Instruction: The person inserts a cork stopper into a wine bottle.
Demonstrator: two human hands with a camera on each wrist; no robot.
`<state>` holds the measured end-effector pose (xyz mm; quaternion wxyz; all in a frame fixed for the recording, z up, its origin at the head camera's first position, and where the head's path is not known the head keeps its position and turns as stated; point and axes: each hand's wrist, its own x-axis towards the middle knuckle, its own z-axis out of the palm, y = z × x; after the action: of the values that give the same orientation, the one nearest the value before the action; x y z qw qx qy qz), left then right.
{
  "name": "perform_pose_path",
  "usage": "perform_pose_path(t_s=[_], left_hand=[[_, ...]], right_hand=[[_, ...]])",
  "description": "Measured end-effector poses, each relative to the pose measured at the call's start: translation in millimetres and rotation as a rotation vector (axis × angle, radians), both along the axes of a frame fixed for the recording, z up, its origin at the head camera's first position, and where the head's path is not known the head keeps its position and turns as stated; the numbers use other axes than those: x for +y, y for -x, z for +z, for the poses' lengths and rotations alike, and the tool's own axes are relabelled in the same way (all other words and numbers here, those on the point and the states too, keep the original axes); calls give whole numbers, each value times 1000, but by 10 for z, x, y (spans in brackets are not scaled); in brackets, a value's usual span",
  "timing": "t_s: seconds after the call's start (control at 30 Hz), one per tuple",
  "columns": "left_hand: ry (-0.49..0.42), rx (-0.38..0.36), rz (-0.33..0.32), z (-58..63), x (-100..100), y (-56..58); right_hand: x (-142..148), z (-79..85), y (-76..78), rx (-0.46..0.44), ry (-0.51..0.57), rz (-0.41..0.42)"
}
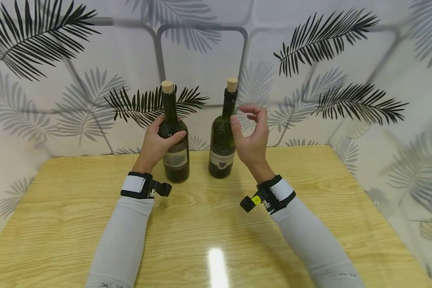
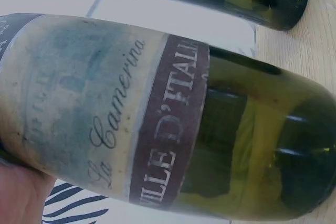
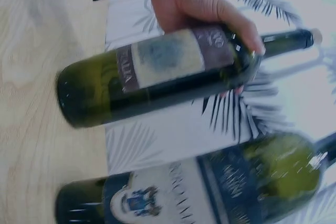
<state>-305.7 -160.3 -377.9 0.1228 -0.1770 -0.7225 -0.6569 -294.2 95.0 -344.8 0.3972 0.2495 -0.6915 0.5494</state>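
Observation:
Two dark green wine bottles stand upright side by side, each with a cork in its mouth. My left hand (image 1: 157, 143) grips the left wine bottle (image 1: 176, 174) round its shoulder, the thumb across the front above the label. That bottle's label (image 2: 105, 103) fills much of the left wrist view. Beside the right wine bottle (image 1: 221, 132), my right hand (image 1: 253, 140) is raised with fingers bent and thumb apart, holding nothing. The thumb tip overlaps the bottle's shoulder in the head view; whether it touches cannot be told. A pale cork (image 1: 232, 85) tops this bottle, another cork (image 1: 167, 87) the left one.
Both bottles stand near the back edge of a light wood-grain table (image 1: 194, 224). Close behind rises a pale backdrop (image 1: 201, 60) printed with dark and grey palm leaves. A bright reflection lies on the table's front part.

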Motion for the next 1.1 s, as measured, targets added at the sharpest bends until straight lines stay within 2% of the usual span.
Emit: perform_pose_path(t_s=[0.17,0.27,0.4,0.57,0.87,1.0,1.1], left_hand=[[2,-5,5,-9,4,37],[-9,-1,4,-14,7,45],[-23,-15,4,-15,10,56],[-25,-24,0,-26,16,71],[-25,-39,19,-42,-52,21],[-20,-33,20,-2,-72,49],[-8,-35,23,32,-121,45]], right_hand=[[19,-137,171,-232,-39,86],[-20,-182,210,-374,-69,127],[-71,-219,235,-473,-88,131],[-74,-256,265,-475,-86,111],[-114,-277,240,-489,-108,95],[-101,-248,160,-422,-96,59],[-74,-229,42,-365,-83,39]])
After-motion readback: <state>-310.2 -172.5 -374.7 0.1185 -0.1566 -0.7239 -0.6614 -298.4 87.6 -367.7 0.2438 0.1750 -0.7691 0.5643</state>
